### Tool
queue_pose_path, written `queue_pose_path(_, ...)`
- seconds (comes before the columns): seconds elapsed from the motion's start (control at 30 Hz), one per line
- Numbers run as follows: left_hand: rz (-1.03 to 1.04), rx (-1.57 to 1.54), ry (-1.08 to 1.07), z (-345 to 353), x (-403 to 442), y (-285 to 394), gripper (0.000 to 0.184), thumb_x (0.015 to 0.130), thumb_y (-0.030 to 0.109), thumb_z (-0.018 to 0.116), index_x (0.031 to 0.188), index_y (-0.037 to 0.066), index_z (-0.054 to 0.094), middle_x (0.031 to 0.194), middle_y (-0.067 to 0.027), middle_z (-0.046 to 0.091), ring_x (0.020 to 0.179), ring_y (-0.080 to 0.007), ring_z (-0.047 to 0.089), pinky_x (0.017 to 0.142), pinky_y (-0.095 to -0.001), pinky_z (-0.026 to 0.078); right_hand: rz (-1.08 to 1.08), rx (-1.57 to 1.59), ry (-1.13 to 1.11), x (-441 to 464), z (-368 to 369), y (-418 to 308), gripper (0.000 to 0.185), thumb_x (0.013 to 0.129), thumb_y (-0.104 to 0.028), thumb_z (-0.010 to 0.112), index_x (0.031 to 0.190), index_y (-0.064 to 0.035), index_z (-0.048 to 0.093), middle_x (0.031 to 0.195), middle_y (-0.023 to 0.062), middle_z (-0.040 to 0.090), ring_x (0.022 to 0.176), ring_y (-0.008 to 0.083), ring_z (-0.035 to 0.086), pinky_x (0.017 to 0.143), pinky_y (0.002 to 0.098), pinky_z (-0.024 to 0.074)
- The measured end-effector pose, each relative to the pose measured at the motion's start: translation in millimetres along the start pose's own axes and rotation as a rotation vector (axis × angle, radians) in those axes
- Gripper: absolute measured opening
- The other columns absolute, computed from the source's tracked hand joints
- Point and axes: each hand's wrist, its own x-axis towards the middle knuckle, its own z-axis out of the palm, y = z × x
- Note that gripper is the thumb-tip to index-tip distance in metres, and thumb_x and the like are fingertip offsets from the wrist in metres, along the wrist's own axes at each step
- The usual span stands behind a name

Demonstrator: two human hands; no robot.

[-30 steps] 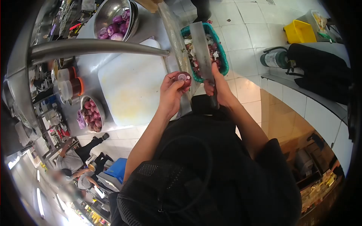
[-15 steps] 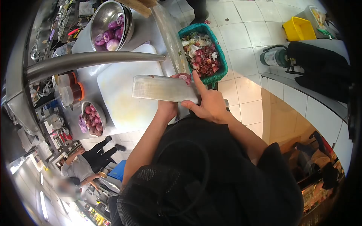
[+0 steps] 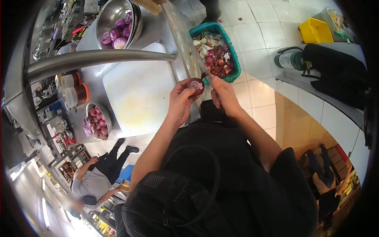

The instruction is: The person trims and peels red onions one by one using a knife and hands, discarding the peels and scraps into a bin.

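My left hand (image 3: 181, 100) is closed around a red onion (image 3: 196, 87), its cut end with pale rings facing up. Just right of it, my right hand (image 3: 226, 98) is closed and slightly blurred. It grips the cleaver (image 3: 208, 74), whose blade is turned nearly edge-on, so only a thin strip shows near a flap of dark onion skin. Beyond both hands stands a bin with a green liner (image 3: 238, 65), holding red onion skins and pale scraps. To the left, a white cutting board (image 3: 138, 94) lies on the steel table.
Peeled onions sit in a steel bowl (image 3: 106, 15); unpeeled ones fill a smaller bowl (image 3: 110, 125). A metal rail (image 3: 102, 59) crosses above the board. Lidded containers (image 3: 77, 96) stand at left. On the right are a fire extinguisher (image 3: 290, 60) and yellow bin (image 3: 316, 31). A co-worker (image 3: 96, 181) stands lower left.
The broad cleaver blade that covered my left hand has swung away to the right and turned edge-on. My left hand and the onion now show fully. The co-worker has shifted.
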Motion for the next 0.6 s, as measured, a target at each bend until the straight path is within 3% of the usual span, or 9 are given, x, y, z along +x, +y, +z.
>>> queue_pose_path(0.07,-0.022,-0.042,-0.03,-2.4,-0.2,3.8,0.044,0.093,0.007,0.061,0.135,-0.001,0.05,0.123,-0.012,0.063,0.104,-0.0204,0.064,0.089,-0.0357,0.053,0.107,0.13,0.081,13.1,-15.3,8.5,0.056,0.104,-0.057,0.049,0.125,-0.0083,0.066,0.058,-0.0047,0.048,0.046,0.004,0.038,0.043,0.0229,0.0252)
queue_pose_path(0.17,-0.046,-0.085,-0.08,0.6,-1.6,6.0,0.043,0.093,0.009,0.059,0.135,-0.001,0.05,0.122,-0.0122,0.063,0.105,-0.0209,0.064,0.09,-0.0358,0.053,0.119,0.063,0.157,31.0,-31.0,16.8,0.052,0.103,-0.058,0.049,0.118,-0.0117,0.067,0.056,-0.0042,0.046,0.046,0.0035,0.037,0.043,0.0235,0.0228)
queue_pose_path(0.2,-0.043,-0.089,-0.093,1.4,-1.6,7.4,0.043,0.093,0.009,0.058,0.134,-0.001,0.05,0.122,-0.0124,0.063,0.105,-0.0212,0.064,0.09,-0.0354,0.053,0.166,0.04,0.127,31.1,-34.5,11.5,0.059,0.104,-0.057,0.048,0.133,-0.0076,0.062,0.058,-0.0022,0.053,0.048,0.0085,0.047,0.044,0.0286,0.0332)
queue_pose_path(0.23,-0.044,-0.087,-0.092,1.8,-1.0,8.8,0.043,0.093,0.009,0.058,0.134,-0.001,0.05,0.122,-0.0124,0.063,0.105,-0.0212,0.064,0.09,-0.0354,0.053,0.166,0.043,0.125,31.9,-33.4,15.2,0.059,0.104,-0.057,0.048,0.133,-0.0076,0.062,0.058,-0.0022,0.053,0.048,0.0085,0.047,0.044,0.0286,0.0332)
queue_pose_path(0.3,-0.035,-0.075,-0.093,1.9,-1.8,8.2,0.044,0.093,0.01,0.06,0.135,0.001,0.052,0.119,-0.0122,0.064,0.105,-0.021,0.063,0.091,-0.0352,0.053,-0.175,-0.283,0.198,26.7,-28.4,28.1,0.071,0.101,-0.057,0.052,0.149,-0.0057,0.048,0.062,0.0063,0.062,0.055,0.0221,0.06,0.054,0.0379,0.0464)
queue_pose_path(0.33,-0.036,-0.076,-0.092,-1.7,0.0,5.0,0.044,0.093,0.01,0.06,0.135,0.001,0.052,0.119,-0.0122,0.064,0.105,-0.021,0.063,0.091,-0.0352,0.053,-0.173,-0.285,0.197,15.5,-22.2,11.0,0.071,0.101,-0.057,0.052,0.149,-0.0057,0.048,0.062,0.0063,0.062,0.055,0.0221,0.06,0.054,0.0379,0.0464)
queue_pose_path(0.4,-0.027,-0.052,-0.088,-11.6,5.7,-0.5,0.042,0.095,0.016,0.062,0.134,0.004,0.054,0.119,-0.0096,0.066,0.108,-0.0198,0.063,0.095,-0.0358,0.051,-0.103,-0.783,0.044,-11.1,-12.1,-30.1,0.09,0.094,-0.063,0.059,0.158,-0.0058,0.033,0.068,0.0158,0.066,0.067,0.0373,0.067,0.067,0.0463,0.0524)
queue_pose_path(0.53,0.003,-0.055,-0.136,-2.7,1.8,0.6,0.042,0.098,0.027,0.063,0.134,0.007,0.057,0.122,-0.0041,0.066,0.115,-0.0168,0.061,0.102,-0.0363,0.046,-0.16,-1.002,-0.041,-25.5,6.7,-47.7,0.107,0.082,-0.073,0.065,0.16,-0.008,0.029,0.068,0.0194,0.065,0.069,0.0409,0.068,0.069,0.0475,0.0531)
queue_pose_path(0.6,-0.003,-0.042,-0.13,-4.9,5.2,-2.7,0.043,0.098,0.026,0.064,0.135,0.007,0.056,0.123,-0.0041,0.066,0.115,-0.0168,0.06,0.102,-0.0363,0.046,-0.152,-0.986,-0.042,-24.6,8.3,-47.0,0.107,0.082,-0.074,0.064,0.159,-0.0087,0.03,0.069,0.02,0.065,0.07,0.0416,0.068,0.069,0.048,0.0531)
